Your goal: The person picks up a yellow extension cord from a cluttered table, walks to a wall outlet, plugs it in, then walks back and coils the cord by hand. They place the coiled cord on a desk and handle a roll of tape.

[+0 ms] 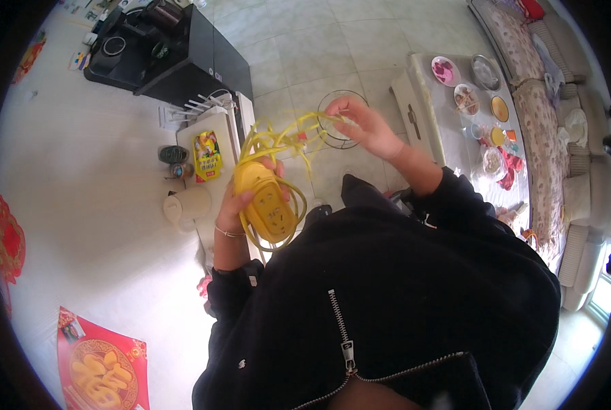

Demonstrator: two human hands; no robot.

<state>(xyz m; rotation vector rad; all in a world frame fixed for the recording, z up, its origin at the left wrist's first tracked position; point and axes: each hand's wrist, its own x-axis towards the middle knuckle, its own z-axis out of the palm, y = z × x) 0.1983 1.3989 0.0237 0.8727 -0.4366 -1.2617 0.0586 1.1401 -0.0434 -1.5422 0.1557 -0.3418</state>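
A yellow power strip (276, 213) with rows of sockets on its face is held tilted in front of my body. My left hand (231, 208) is closed round its side, thumb on top and fingertips showing at the far edge. Its yellow cord (257, 145) bunches in tangled loops above the strip, and one loop hangs round it. To the right, my right hand (368, 130) is raised with thumb and fingers bent together on a stretch of the cord. A small red piece (302, 137) shows among the loops.
At the left stand a black cabinet (196, 58), a white router (206, 106), a yellow packet (207, 156) and a cream kettle (188, 205). A round wire bin (339, 141) sits on the floor beneath my right hand. Plates of food crowd a table (425, 102) before a sofa (548, 137).
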